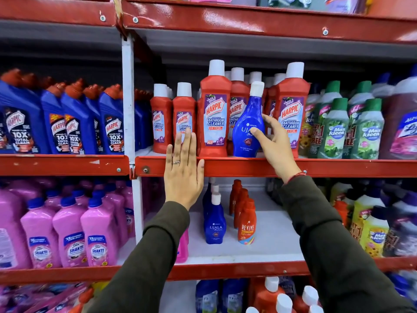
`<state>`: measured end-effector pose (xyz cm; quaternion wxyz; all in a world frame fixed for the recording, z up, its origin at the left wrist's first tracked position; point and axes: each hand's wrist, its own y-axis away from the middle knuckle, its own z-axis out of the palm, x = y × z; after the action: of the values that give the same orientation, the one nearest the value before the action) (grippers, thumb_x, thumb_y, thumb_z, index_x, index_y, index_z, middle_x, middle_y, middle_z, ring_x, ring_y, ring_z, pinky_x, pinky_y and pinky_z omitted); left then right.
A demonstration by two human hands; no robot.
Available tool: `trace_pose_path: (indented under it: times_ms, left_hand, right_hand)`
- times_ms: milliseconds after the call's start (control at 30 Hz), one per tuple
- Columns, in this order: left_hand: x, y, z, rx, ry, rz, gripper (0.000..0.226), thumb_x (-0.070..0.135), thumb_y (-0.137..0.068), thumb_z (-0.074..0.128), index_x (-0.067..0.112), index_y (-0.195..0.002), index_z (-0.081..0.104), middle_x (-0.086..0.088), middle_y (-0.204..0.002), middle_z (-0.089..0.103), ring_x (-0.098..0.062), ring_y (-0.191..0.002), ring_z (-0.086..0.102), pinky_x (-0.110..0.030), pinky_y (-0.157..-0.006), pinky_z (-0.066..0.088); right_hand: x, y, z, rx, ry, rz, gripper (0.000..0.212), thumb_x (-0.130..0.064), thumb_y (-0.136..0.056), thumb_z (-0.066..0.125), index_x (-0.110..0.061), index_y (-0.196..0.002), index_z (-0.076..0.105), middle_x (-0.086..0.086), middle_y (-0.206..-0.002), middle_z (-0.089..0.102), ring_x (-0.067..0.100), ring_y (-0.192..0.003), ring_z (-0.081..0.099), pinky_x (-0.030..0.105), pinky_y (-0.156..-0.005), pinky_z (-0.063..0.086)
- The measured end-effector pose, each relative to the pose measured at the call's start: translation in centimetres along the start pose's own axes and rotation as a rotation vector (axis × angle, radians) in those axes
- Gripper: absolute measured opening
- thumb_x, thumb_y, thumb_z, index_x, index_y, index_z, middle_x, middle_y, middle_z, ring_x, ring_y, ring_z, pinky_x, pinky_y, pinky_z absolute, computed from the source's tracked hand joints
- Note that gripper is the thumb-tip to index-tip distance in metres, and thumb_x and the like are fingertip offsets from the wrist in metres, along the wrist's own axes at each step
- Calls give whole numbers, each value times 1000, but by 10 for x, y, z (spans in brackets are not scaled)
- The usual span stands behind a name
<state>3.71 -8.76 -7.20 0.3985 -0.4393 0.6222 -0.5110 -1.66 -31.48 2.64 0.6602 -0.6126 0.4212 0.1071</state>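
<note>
Ujala bottle (247,123) — right hand (275,141) pinches it, thumb in front; left hand (183,172) flat, fingers straight, seemingly touching Harpic bottle (184,105).

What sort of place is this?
Probably a shop's cleaning-products aisle: red metal shelves hold rows of identical Harpic Bathroom Cleaner bottles and Max Kleen bottles; the right hand holds a blue Ujala bottle there.

Ujala bottle (247,125) on middle shelf (338,168), in front of Harpic bottles (214,114). Right hand (276,141) on its right side, left hand (184,175) further left. On lower shelf (270,233): second Ujala bottle (214,224), Revive bottle (247,227) just right of it.
</note>
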Motion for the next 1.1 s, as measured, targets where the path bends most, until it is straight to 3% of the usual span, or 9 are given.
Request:
trace_pose_path:
  times_ms: [167, 267, 333, 533, 700, 800, 900, 1000, 1100]
  left_hand:
    - [0, -1, 0, -6, -1, -5, 64, 32, -111, 27, 3, -167, 23, -13, -176, 23, -15, -164, -18, -37, -134, -9]
    - [1, 1, -3, -8, -1, 2, 64, 32, -111, 28, 2, -167, 23, -14, -176, 24, -22, -166, -1, -37, -134, -10]
    - [0, 5, -5, -17, 32, 3, 63, 31, -111, 28, 3, -168, 22, -13, -176, 23, -22, -165, 2, -37, -134, -8]
    - [-2, 39, -12, -50, 161, -6, 64, 26, -109, 30, 3, -168, 22, -12, -177, 19, -20, -166, 0, -38, -135, -4]
    - [-3, 86, -12, -89, 186, -50, 67, 25, -106, 34, 2, -167, 17, -10, -176, 18, -15, -165, -10, -37, -134, -8]
    - [-5, 117, -8, -130, 174, -53, 71, 26, -106, 35, 5, -169, 9, -7, -176, 12, -17, -166, -10, -37, -134, -8]
    - [-8, 144, -3, -183, 203, -63, 78, 27, -105, 36, 14, -171, -3, -1, -179, -8, -18, -166, -9, -38, -134, -8]
    - [-9, 168, 0, -226, 220, -71, 80, 27, -105, 36, 15, -170, -8, 0, -178, -16, -19, -166, -10, -39, -134, -7]
    - [-8, 188, 1, -257, 238, -93, 81, 26, -104, 36, 15, -170, -9, 1, -178, -18, -18, -166, -11, -37, -134, -8]
  right_hand:
    - [-19, 3, -3, 4, -87, -36, 44, -16, -95, 65, -11, -137, 54, 8, -133, 62, 27, -115, 67, 45, -93, 58]
    - [-27, 13, -2, -24, -122, -35, 41, -13, -95, 64, -9, -136, 55, 3, -125, 64, 3, -93, 70, 27, -81, 61]
    - [-29, 25, 0, -44, -155, -19, 41, -11, -95, 64, -8, -135, 55, -1, -119, 64, -1, -88, 68, 18, -76, 58]
    - [-14, 76, 11, -113, -236, 7, 38, -11, -94, 65, -15, -130, 57, 2, -124, 67, -2, -95, 69, 20, -81, 57]
    - [22, 128, 29, -153, -245, 29, 42, -11, -92, 69, -18, -133, 60, 4, -131, 68, 17, -113, 68, 31, -95, 55]
    - [49, 156, 40, -173, -224, 84, 46, -9, -91, 69, -13, -136, 58, 8, -128, 69, 18, -107, 69, 28, -89, 55]
    - [73, 179, 48, -202, -236, 156, 47, -9, -91, 70, -15, -136, 57, 12, -126, 69, 12, -97, 66, 18, -75, 52]
    - [95, 198, 53, -223, -234, 203, 46, -12, -91, 71, -22, -135, 58, 5, -130, 67, 18, -115, 66, 26, -89, 55]
    - [113, 209, 57, -215, -232, 252, 45, -12, -91, 70, -23, -133, 58, 3, -131, 65, 20, -119, 64, 22, -86, 55]
